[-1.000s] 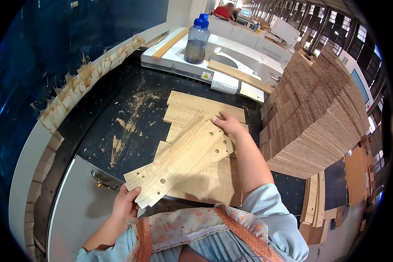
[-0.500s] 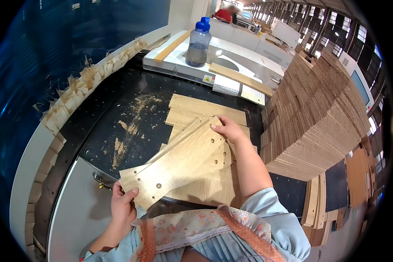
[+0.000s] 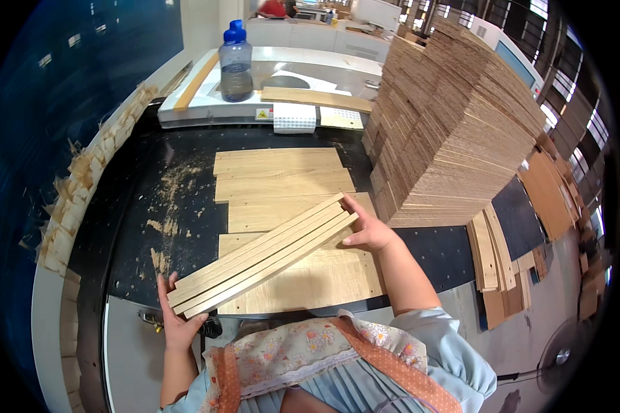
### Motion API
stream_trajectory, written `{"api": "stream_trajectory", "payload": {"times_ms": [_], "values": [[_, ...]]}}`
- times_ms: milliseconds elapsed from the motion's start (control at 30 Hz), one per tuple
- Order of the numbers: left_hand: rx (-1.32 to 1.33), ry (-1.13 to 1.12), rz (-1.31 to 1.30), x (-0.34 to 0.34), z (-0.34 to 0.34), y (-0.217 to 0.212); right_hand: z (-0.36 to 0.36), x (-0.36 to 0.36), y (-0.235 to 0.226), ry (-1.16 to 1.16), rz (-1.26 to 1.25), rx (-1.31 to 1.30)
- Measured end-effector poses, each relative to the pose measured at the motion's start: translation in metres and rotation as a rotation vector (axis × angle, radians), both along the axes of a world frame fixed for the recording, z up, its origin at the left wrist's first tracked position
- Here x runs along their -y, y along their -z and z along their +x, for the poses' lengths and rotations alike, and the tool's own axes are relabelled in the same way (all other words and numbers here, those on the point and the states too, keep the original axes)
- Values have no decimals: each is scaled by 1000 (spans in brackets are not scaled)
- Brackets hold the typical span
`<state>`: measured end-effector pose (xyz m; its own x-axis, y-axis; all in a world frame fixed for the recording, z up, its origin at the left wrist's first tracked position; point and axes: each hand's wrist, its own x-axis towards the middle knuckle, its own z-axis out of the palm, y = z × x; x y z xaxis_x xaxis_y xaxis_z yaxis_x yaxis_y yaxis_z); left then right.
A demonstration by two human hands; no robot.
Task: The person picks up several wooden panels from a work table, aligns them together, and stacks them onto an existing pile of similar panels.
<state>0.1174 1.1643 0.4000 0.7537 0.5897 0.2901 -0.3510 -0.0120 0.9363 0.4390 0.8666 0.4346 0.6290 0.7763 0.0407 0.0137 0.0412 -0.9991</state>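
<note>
Between my hands is a small stack of wooden boards [image 3: 255, 258], turned up so that their long narrow edges face me. My left hand [image 3: 180, 323] grips the near-left end, thumb on the near side and fingers behind. At the far-right end, my right hand [image 3: 369, 230] closes round the boards, fingers behind and thumb in front. The stack slants from lower left to upper right. Beneath it, several flat light-wood boards [image 3: 282, 182] lie in rows on the black worktable [image 3: 134, 227]; some show small drilled holes.
A tall stack of brown boards [image 3: 455, 131] stands on the right. Behind the table, a blue-lidded water bottle [image 3: 236, 72] stands on a white machine bed [image 3: 193, 118]. Sawdust [image 3: 169, 206] lies left of the boards. More wood strips [image 3: 489, 255] rest at right. A person in red [image 3: 273, 8] is far back.
The boards in my hands have turned from broad face up to edges up, showing several layers. My view has shifted right, so the bottle and brown stack appear further left.
</note>
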Motion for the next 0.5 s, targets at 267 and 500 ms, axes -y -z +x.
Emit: {"api": "stream_trajectory", "payload": {"times_ms": [267, 500], "values": [[-172, 21, 81, -1, 12, 5, -18, -13, 15, 37, 147, -190], [-124, 92, 127, -12, 18, 7, -11, -16, 9, -38, 94, -223]]}}
